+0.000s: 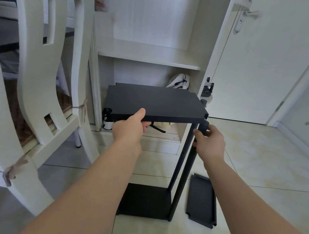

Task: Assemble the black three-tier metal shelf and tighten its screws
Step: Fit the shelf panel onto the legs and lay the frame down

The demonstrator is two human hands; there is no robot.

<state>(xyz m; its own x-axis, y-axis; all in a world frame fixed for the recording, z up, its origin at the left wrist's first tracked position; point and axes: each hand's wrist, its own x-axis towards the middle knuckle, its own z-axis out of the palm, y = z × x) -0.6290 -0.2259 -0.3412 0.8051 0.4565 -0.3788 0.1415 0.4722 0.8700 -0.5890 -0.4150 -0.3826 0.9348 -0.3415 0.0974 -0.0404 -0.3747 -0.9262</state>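
A black metal shelf panel (155, 102) is held flat at the top of the frame. My left hand (130, 127) grips its front edge, thumb on top and fingers underneath. My right hand (209, 143) grips the upper end of a black upright pole (186, 179) at the panel's front right corner. A second pole (180, 157) stands just behind it. Both rise from the bottom black panel (145, 201) on the floor. A third black panel (202, 200) lies loose on the tiles to the right.
A white wooden chair (42, 87) leans close on the left. Behind the shelf stands an open white cabinet (149, 58) with items on its lower level. A white door (263, 62) is at the right. Pale floor tiles (260, 168) stretch out to the right.
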